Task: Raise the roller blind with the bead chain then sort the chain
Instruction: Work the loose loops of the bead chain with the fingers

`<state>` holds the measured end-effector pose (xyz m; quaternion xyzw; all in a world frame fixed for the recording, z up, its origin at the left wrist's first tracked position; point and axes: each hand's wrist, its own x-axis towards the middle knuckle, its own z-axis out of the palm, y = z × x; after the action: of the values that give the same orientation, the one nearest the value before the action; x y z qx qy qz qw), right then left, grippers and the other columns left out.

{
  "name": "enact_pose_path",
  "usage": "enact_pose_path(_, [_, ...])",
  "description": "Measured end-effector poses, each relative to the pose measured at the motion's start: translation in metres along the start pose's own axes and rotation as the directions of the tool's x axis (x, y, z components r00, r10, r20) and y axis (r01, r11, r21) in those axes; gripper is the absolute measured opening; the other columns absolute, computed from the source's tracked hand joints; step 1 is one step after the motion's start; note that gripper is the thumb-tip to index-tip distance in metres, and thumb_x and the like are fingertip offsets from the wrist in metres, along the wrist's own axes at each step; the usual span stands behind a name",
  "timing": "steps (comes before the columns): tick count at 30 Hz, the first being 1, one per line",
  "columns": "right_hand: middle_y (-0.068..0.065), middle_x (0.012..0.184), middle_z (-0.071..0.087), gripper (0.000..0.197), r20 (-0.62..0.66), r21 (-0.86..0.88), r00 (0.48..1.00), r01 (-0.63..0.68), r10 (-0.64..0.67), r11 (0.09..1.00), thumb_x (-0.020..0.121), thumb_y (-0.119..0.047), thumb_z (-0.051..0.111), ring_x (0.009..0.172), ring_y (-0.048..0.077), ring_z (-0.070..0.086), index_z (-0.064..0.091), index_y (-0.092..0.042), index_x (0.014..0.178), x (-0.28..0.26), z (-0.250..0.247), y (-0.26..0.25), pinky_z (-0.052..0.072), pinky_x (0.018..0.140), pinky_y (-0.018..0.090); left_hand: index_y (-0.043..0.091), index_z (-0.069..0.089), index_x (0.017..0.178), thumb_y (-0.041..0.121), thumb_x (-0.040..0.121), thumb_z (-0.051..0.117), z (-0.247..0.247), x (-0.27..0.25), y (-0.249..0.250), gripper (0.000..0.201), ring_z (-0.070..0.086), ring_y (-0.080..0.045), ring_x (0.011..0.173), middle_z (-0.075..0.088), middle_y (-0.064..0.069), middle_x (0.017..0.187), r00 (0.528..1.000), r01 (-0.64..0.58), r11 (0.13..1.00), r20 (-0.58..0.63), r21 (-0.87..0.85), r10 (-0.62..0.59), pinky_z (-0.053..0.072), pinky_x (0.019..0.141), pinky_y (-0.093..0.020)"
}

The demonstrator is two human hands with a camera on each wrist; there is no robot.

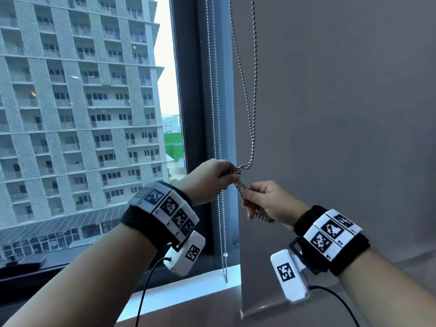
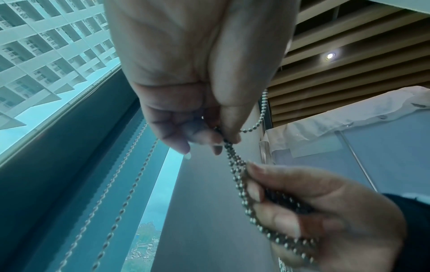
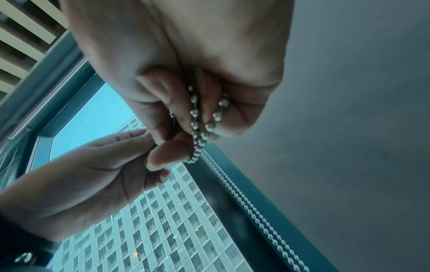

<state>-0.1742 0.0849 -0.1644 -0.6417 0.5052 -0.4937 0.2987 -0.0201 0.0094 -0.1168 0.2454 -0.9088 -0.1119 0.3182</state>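
A metal bead chain [image 1: 253,109] hangs in two strands in front of the grey roller blind [image 1: 342,114]. The strands meet in a bunched tangle between my hands. My left hand [image 1: 232,172] pinches the bunch from the left between thumb and fingers. Just below it my right hand [image 1: 247,193] grips the doubled lower part, and a loop [image 1: 264,218] sags under its palm. In the left wrist view the left hand's fingertips [image 2: 230,138] pinch the chain [image 2: 235,163] above my right hand [image 2: 314,211]. The right wrist view shows beads [image 3: 197,128] running through the curled right hand's fingers [image 3: 163,95].
A second pair of chain strands [image 1: 215,114] hangs straight along the dark window frame [image 1: 188,90] down to the white sill [image 1: 188,289]. The grey blind's bottom bar [image 1: 259,309] lies low on the right. A tower block fills the glass on the left.
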Motion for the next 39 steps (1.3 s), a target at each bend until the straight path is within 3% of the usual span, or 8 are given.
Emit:
enact_pose_path(3, [0.002,0.049,0.06,0.028,0.055,-0.003,0.998,0.025,-0.024,1.0,0.093,-0.022,0.052,0.04,0.011,0.037,0.059,-0.013,0.068,-0.001,-0.002,0.0,0.027,0.038,0.017,0.006,0.058,0.074,0.029,0.096,0.047,0.003,-0.002,-0.002,0.033,0.05,-0.011,0.055,0.054,0.004,0.059,0.999,-0.012,0.996,-0.038,0.087,0.016,0.04,0.06,-0.027])
enact_pose_path(9, [0.004,0.051,0.061,0.025,0.024,0.288,0.994,0.096,-0.107,0.953,0.094,-0.028,0.041,0.037,0.013,0.048,0.05,-0.013,0.077,-0.004,0.002,0.003,0.04,0.041,0.021,0.008,0.063,0.074,0.032,0.093,0.053,0.001,-0.009,-0.004,0.031,0.057,-0.01,0.053,0.059,0.003,0.059,0.998,-0.05,0.995,0.027,0.085,0.048,0.045,0.057,-0.019])
enact_pose_path(17, [0.012,0.066,0.071,0.032,0.148,0.044,0.985,-0.099,0.092,0.994,0.099,-0.031,0.035,0.028,0.01,0.027,0.048,-0.014,0.076,-0.007,0.008,0.018,0.018,0.032,0.021,0.01,0.062,0.077,0.031,0.087,0.061,-0.014,-0.007,-0.009,0.024,0.055,-0.015,0.064,0.061,0.0,0.071,0.976,-0.073,0.997,-0.204,0.028,0.078,0.046,0.065,-0.031])
enact_pose_path(22, [0.007,0.069,0.069,0.031,0.147,-0.029,0.982,-0.118,0.121,0.993,0.099,-0.028,0.036,0.032,0.011,0.035,0.05,-0.014,0.075,-0.013,0.017,0.022,0.024,0.037,0.023,0.021,0.053,0.077,0.028,0.086,0.064,-0.013,-0.008,-0.008,0.015,0.051,-0.005,0.066,0.056,0.007,0.08,0.996,-0.029,0.999,-0.081,0.025,0.031,0.038,0.06,-0.01])
enact_pose_path(27, [0.005,0.077,0.065,0.029,0.178,-0.09,0.977,-0.105,0.12,0.99,0.099,-0.022,0.038,0.064,0.011,0.057,0.055,-0.015,0.076,-0.015,0.024,0.023,0.041,0.055,0.015,0.009,0.05,0.079,0.019,0.079,0.073,0.001,-0.014,-0.01,0.025,0.068,-0.022,0.074,0.069,-0.012,0.081,0.993,0.098,0.959,-0.04,-0.266,-0.112,0.053,0.074,-0.038])
enact_pose_path(32, [-0.001,0.09,0.064,0.02,0.212,-0.17,0.97,-0.084,0.12,0.982,0.097,-0.023,0.043,0.079,0.003,0.057,0.06,-0.015,0.091,-0.013,0.031,0.029,0.041,0.064,0.002,0.012,0.041,0.101,0.004,0.082,0.066,0.022,-0.022,-0.004,0.032,0.067,-0.025,0.068,0.067,-0.011,0.075,0.965,0.244,0.688,0.103,-0.684,-0.239,0.052,0.081,-0.046])
enact_pose_path(36, [-0.005,0.084,0.059,0.01,-0.061,-0.171,0.998,-0.016,0.006,0.985,0.087,-0.013,0.057,0.083,0.011,0.056,0.053,-0.022,0.088,-0.005,0.025,0.038,0.047,0.079,0.027,0.006,0.052,0.094,0.012,0.088,0.06,0.027,-0.023,-0.011,0.012,0.063,-0.013,0.053,0.064,-0.008,0.069,0.966,0.247,0.757,0.094,-0.604,-0.241,0.054,0.06,-0.029])
enact_pose_path(39, [-0.005,0.083,0.051,0.021,-0.381,-0.298,0.875,0.19,-0.299,0.935,0.078,-0.001,0.055,0.073,0.008,0.049,0.048,-0.02,0.083,-0.007,0.021,0.027,0.043,0.072,0.021,0.006,0.058,0.083,0.017,0.093,0.054,0.029,-0.025,-0.015,0.016,0.051,-0.009,0.043,0.062,-0.003,0.061,0.969,0.247,0.817,0.125,-0.521,-0.213,0.045,0.047,-0.02])
